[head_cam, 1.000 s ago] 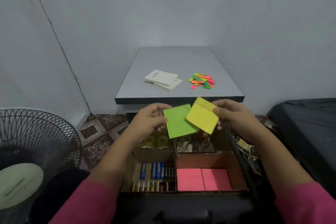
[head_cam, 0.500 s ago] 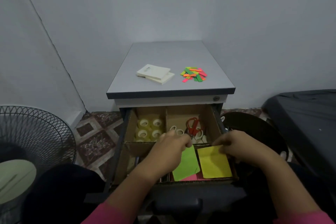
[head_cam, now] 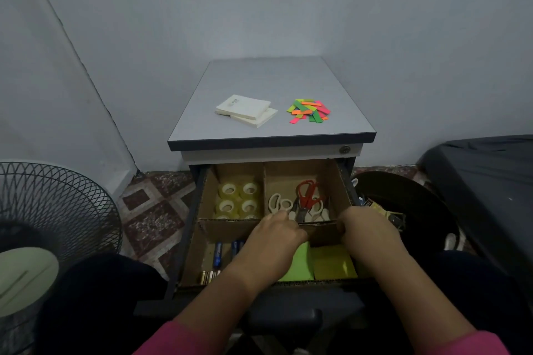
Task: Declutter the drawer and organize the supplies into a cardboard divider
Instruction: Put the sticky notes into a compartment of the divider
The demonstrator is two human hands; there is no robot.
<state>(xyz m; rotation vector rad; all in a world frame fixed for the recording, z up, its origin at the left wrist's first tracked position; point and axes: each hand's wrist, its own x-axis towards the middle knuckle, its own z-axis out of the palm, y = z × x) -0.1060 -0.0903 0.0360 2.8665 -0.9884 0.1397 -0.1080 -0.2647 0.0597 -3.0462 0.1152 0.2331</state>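
I see both hands low in the open drawer [head_cam: 184,242], inside the brown cardboard divider [head_cam: 230,225]: my left hand [head_cam: 274,236] rests over the green sticky-note pad [head_cam: 300,265] and my right hand [head_cam: 366,228] over the yellow sticky-note pad [head_cam: 331,265], both pads lying side by side in the near right compartment. The fingers are hidden, so I cannot tell whether either hand grips anything. The far compartments hold clear tape rolls [head_cam: 238,199] and red-handled scissors [head_cam: 307,196]; blue batteries [head_cam: 217,252] lie near left.

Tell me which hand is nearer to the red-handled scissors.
Left, narrowly. The left hand sits just below-left of the red-handled scissors, fingertips by the same compartment. The right hand lies below-right, at the divider's outer wall.
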